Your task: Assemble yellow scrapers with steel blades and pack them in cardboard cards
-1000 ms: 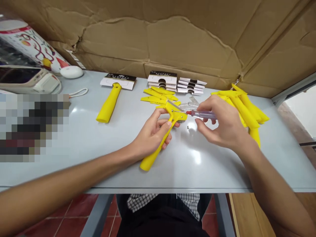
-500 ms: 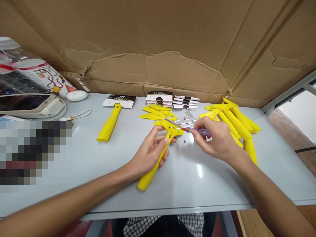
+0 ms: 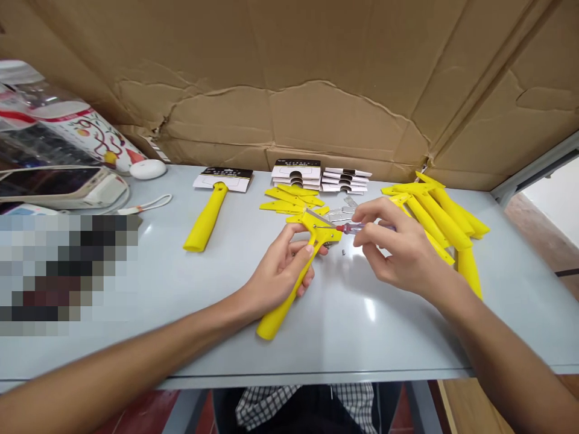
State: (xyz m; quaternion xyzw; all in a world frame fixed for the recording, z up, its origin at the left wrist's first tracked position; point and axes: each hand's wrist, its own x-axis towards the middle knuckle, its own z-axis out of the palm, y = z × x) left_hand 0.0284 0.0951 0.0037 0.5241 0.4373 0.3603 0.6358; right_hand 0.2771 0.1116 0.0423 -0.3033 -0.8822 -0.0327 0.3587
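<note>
Near the table's middle, my left hand (image 3: 283, 265) is wrapped round a yellow scraper (image 3: 289, 289), its wide head tilted up to the right. My right hand (image 3: 393, 244) has its fingers on a small screwdriver (image 3: 355, 228) with a red and clear handle, whose thin shaft lies across the scraper head. Just right of the head, a tiny metal screw (image 3: 343, 252) rests on the table. Behind the head are flat yellow pieces (image 3: 289, 199) and thin metal plates (image 3: 341, 212), partly hidden by my right hand.
Yellow handles (image 3: 441, 217) are piled at the right. A single yellow handle (image 3: 203, 220) touches a card (image 3: 224, 179) at the left. Card stacks (image 3: 296, 172) stand by the cardboard (image 3: 316, 60). A phone (image 3: 49, 184), bottle (image 3: 85, 129) and white cable (image 3: 151, 204) are farther left.
The fingers of my right hand have shifted and loosened on the screwdriver handle, with the lower ones spread more. My left hand still holds the scraper. The view has moved slightly.
</note>
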